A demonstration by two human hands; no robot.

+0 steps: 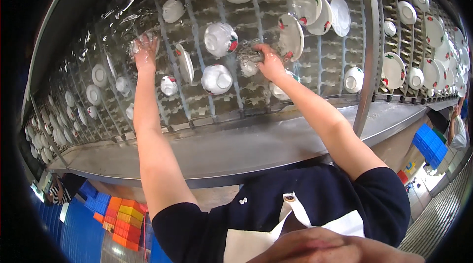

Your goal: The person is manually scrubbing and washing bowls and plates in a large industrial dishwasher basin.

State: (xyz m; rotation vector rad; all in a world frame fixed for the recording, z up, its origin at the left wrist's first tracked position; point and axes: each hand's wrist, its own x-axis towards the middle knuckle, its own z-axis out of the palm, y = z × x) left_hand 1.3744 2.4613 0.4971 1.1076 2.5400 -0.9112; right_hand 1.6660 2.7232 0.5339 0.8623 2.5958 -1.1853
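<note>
Both my hands reach into moving water over a pegged conveyor rack strewn with white dishes. My left hand [145, 51] is spread over something pale under the splashing water; whether it grips it cannot be told. My right hand [269, 61] has its fingers bent beside a small white bowl [249, 67], partly under water; its grip is unclear. Between the hands lie an upturned white bowl with a red flower [220, 39], another white bowl [217, 79] and a tilted plate [184, 63]. Right of my right hand stands a flowered plate [291, 37].
A wide steel ledge [236, 156] runs along the near side. A steel post [366, 52] crosses the rack at right, with stacked plates [432, 72] beyond. More dishes stand far left. Orange crates [127, 226] and a blue crate [430, 144] are behind the ledge. Other people are partly visible at both sides.
</note>
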